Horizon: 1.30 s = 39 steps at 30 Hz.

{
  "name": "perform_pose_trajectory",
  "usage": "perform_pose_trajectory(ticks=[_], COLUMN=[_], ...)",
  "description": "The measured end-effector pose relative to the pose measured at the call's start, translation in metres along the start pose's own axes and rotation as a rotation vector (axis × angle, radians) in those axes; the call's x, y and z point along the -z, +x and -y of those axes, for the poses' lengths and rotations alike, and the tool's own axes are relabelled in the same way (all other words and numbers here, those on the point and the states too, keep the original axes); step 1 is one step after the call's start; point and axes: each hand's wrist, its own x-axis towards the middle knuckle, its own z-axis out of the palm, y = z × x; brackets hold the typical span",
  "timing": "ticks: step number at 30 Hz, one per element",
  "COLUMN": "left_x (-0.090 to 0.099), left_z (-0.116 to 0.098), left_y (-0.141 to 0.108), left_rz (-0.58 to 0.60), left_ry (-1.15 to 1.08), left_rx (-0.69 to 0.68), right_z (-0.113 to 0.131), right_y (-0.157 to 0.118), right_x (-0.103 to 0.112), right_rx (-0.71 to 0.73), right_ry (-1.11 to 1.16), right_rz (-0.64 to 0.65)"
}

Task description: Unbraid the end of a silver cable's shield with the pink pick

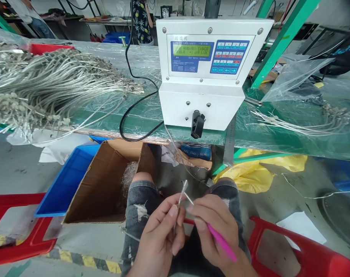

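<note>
My left hand (160, 234) pinches a thin braided wire (180, 200) between thumb and fingers, with its frayed end pointing up. My right hand (212, 227) grips a pink-handled pointed tool (222, 242), and its thin metal tip touches or nearly touches the wire end. Both hands are held above my knees, which are in ripped grey denim (142, 200). A large bundle of braided wires with metal ends (48, 84) lies far off on the bench at the left. A smaller bunch of wires (302, 123) lies at the right.
A white wire-twisting machine with a keypad (206, 69) stands on a plastic-covered green bench (192, 135). Below it are an open cardboard box (100, 184) and a blue crate (68, 181). Red stools (302, 246) and a yellow bag (250, 173) are on the floor. A person (142, 23) stands behind.
</note>
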Motion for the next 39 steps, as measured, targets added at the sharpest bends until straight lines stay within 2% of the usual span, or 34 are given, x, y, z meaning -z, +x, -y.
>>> perform_pose_trajectory(ticks=[7, 10, 12, 13, 15, 17, 19, 25, 39], left_x=[0.001, 0.004, 0.006, 0.006, 0.007, 0.007, 0.006, 0.003, 0.002], left_z=[0.0, 0.002, 0.002, 0.001, -0.002, -0.005, -0.007, -0.007, -0.007], left_y=[-0.001, -0.003, -0.004, -0.005, -0.004, -0.002, -0.001, -0.001, -0.002], left_rz=[0.053, 0.109, 0.09, 0.065, 0.014, -0.006, -0.003, -0.016, -0.033], left_ry=[0.046, 0.047, 0.036, 0.03, 0.026, 0.028, 0.022, 0.014, -0.002], left_rx=[0.016, 0.06, 0.056, 0.04, 0.004, -0.016, -0.021, -0.017, -0.02], right_z=[-0.018, -0.032, -0.035, -0.033, -0.024, -0.011, 0.001, 0.011, 0.012], right_y=[0.004, 0.004, 0.005, 0.005, 0.005, 0.004, 0.003, 0.003, 0.007], right_x=[0.004, 0.011, 0.018, 0.021, 0.023, 0.021, 0.014, -0.003, -0.006], right_rx=[-0.009, -0.135, -0.198, -0.2, -0.174, -0.137, -0.101, -0.038, -0.024], right_ry=[-0.129, -0.236, -0.261, -0.241, -0.147, -0.024, 0.071, 0.149, 0.15], right_rz=[-0.03, -0.21, -0.291, -0.276, -0.158, -0.017, 0.061, 0.046, 0.049])
